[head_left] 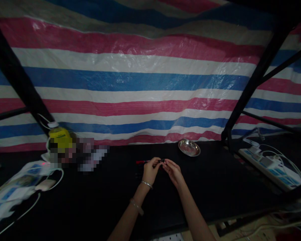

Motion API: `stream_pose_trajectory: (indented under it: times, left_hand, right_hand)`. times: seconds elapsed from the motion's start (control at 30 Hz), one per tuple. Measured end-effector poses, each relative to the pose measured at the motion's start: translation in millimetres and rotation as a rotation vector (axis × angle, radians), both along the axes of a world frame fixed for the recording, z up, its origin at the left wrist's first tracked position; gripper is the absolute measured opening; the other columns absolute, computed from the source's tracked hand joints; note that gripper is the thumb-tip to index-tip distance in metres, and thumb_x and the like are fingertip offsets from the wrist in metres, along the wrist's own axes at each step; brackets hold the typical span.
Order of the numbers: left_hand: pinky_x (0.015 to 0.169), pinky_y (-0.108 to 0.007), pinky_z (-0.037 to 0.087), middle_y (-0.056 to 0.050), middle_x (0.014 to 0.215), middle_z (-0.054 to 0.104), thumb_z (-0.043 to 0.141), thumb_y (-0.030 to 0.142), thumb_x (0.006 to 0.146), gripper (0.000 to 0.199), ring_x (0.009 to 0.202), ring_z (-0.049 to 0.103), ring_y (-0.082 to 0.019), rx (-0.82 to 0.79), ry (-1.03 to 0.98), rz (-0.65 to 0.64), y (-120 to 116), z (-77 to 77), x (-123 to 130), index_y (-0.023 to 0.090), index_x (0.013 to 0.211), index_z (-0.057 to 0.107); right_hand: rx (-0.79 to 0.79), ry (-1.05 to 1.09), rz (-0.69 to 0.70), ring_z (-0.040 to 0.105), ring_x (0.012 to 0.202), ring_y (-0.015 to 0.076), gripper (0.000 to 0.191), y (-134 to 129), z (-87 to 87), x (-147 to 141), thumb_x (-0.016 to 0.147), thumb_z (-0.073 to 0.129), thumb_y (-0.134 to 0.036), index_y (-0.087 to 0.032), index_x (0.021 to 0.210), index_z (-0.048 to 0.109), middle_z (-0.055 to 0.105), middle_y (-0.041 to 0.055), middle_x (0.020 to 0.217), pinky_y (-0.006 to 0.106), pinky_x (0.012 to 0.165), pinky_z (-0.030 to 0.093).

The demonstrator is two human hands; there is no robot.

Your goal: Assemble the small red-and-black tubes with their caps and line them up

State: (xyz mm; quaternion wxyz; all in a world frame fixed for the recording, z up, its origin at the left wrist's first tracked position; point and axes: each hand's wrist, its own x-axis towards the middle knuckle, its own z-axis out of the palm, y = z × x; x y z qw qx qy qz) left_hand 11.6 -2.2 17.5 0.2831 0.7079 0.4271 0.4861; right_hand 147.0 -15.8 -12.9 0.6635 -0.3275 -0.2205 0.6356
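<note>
Over the middle of the black table (102, 204), my left hand (150, 170) and my right hand (172, 171) meet fingertip to fingertip. Pinched between them is a small black piece (162, 160), too dark and small to tell its kind. Both hands are closed on it. A thin red stick-like thing (139, 162), perhaps a marker, lies just left of my left hand, partly hidden behind it. Below it are some dark shapes that merge with the tabletop. My left wrist carries a silver bangle and a paler bracelet.
A round shiny metal dish (189, 148) stands at the back right. At the left are a yellow bottle (61, 136), blurred items and a power strip with cables (32, 170). Another power strip (273, 167) lies right, beyond a black post (243, 90). Striped sheeting (140, 80) hangs behind.
</note>
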Motion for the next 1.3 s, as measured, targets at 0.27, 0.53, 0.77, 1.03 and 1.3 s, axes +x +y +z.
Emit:
stream_pose_trajectory:
  times: [0.27,0.53,0.77,1.03,1.3]
  left_hand:
    - [0.065,-0.022,0.049,0.003,0.071,0.067,0.060,0.018,0.073,0.002,0.068,0.061,-0.011,0.060,0.028,-0.037,-10,13.9,-10,0.019,0.074,0.063]
    - [0.074,-0.028,0.054,-0.002,0.085,0.072,0.058,0.019,0.078,0.014,0.078,0.067,-0.016,0.152,0.020,-0.078,-5,1.6,-13,0.021,0.087,0.069]
    - [0.074,-0.028,0.054,-0.001,0.084,0.072,0.058,0.016,0.078,0.016,0.076,0.067,-0.015,0.228,0.083,-0.046,-4,-8.0,-15,0.022,0.088,0.069]
    - [0.075,-0.030,0.054,-0.002,0.085,0.071,0.056,0.023,0.080,0.015,0.079,0.066,-0.016,0.207,0.069,0.015,-8,-11.5,-18,0.023,0.088,0.068]
    - [0.075,-0.030,0.054,-0.002,0.085,0.071,0.057,0.023,0.080,0.014,0.079,0.066,-0.016,0.184,0.061,0.024,-8,-14.2,-21,0.022,0.088,0.068]
  right_hand:
    - [-0.014,-0.089,0.193,0.066,0.069,0.0156,0.033,-7,6.9,-6,0.056,0.081,-0.026,-0.013,0.085,0.070,0.072,0.0079,0.078,0.028,0.072,0.050]
    - [-0.012,-0.106,0.150,0.066,0.068,0.0150,0.035,-4,4.2,-6,0.056,0.080,-0.028,-0.014,0.086,0.071,0.071,0.0069,0.076,0.028,0.073,0.049]
    - [-0.013,-0.116,0.107,0.065,0.072,0.0164,0.035,-2,0.4,-6,0.056,0.080,-0.029,-0.015,0.087,0.071,0.070,0.0060,0.077,0.029,0.072,0.048]
    - [-0.001,-0.145,0.115,0.064,0.070,0.0158,0.036,-3,2.2,-8,0.055,0.080,-0.031,-0.013,0.086,0.071,0.070,0.0066,0.075,0.028,0.069,0.048]
    - [0.022,-0.201,0.127,0.062,0.065,0.0142,0.035,-4,4.2,-10,0.055,0.080,-0.031,-0.013,0.084,0.071,0.069,0.0066,0.073,0.028,0.067,0.047]
